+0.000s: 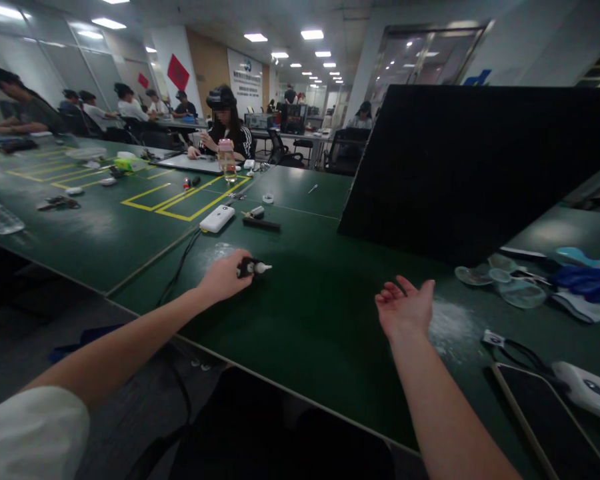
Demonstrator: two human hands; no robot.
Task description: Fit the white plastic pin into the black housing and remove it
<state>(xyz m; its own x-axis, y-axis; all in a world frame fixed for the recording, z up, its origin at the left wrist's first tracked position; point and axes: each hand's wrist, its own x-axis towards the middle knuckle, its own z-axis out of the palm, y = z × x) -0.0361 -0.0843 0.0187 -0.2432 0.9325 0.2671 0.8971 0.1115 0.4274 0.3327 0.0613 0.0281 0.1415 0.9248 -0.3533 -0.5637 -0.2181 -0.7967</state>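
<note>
My left hand is closed around a small black bottle with a white nozzle, just over the green table. The nozzle points to the right, and my fingers hide part of the bottle. On the other side, my right hand is open, palm turned up and fingers loosely curled, with nothing in it. Whitish marks lie on the tabletop beside the right wrist. Beyond the left hand are a white power bank with a cable and a dark bar-shaped object.
A large black panel leans up at the back right. To the right lie a phone, a white device, clear plastic pieces and blue cloth. A bottle stands farther back, before a seated person.
</note>
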